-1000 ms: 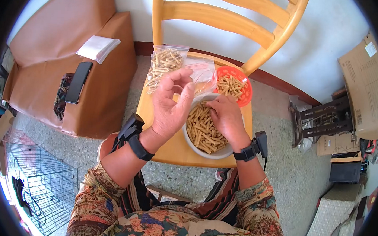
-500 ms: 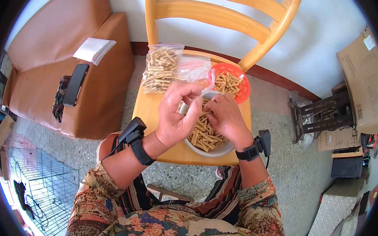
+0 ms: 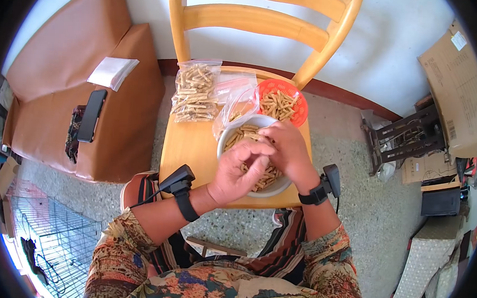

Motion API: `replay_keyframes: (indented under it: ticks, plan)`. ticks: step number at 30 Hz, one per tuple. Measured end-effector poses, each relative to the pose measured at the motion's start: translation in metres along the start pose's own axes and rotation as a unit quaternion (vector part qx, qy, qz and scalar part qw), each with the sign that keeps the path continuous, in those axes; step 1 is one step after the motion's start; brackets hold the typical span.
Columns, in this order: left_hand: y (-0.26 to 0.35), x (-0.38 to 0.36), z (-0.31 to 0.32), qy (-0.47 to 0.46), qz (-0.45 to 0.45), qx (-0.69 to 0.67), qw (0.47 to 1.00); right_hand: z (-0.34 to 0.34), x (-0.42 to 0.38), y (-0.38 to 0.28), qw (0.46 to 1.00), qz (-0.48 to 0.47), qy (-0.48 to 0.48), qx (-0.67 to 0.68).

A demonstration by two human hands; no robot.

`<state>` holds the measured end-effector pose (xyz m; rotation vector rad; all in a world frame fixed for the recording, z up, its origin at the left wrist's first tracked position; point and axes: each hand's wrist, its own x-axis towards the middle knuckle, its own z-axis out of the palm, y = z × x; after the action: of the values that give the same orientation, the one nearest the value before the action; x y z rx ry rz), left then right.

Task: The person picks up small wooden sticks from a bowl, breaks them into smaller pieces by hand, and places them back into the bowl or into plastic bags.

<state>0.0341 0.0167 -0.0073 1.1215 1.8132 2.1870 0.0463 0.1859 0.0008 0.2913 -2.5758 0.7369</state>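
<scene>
Both my hands are over a white bowl (image 3: 223, 143) of short tan sticks (image 3: 269, 178) near the chair seat's front. My left hand (image 3: 242, 168) has its thumb and fingers curled; whether anything is between them cannot be made out. Close beside it, my right hand (image 3: 287, 147) has fingers bent together, their tips partly hidden. Behind the bowl lies an open clear bag (image 3: 235, 108) with a few sticks in it. A red basket (image 3: 304, 106) with more sticks stands to its right. At the left lies a filled zip bag (image 3: 196, 93).
The wooden chair (image 3: 186, 162) stands against the wall. On the left, a brown sofa (image 3: 119, 153) bears a phone (image 3: 92, 115) and a stack of plastic bags (image 3: 113, 72). A wire cage (image 3: 66, 237) is at lower left, a cardboard box (image 3: 457, 90) at right.
My left hand has moved down and right over the bowl, letting go of the clear bag, which now lies behind it. My right hand has shifted slightly. The view has also shifted a little.
</scene>
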Motion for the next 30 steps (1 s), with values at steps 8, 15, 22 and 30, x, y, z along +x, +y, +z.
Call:
replay_keyframes:
  ticks: [8,15,22,30]
  plan:
    - [-0.009,0.002,0.002,0.072,-0.136,-0.173,0.973,-0.022,-0.020,0.001,0.965,0.159,-0.022,0.209]
    - [-0.009,0.006,0.000,0.033,-0.133,-0.191,0.972,-0.028,-0.016,-0.015,0.933,0.145,-0.030,0.328]
    - [-0.013,0.009,-0.006,0.030,-0.051,-0.090,0.994,-0.029,-0.016,-0.018,0.940,0.129,-0.038,0.314]
    - [-0.006,0.012,-0.010,0.017,-0.045,-0.061,0.997,-0.019,-0.019,-0.016,0.895,0.147,0.004,0.421]
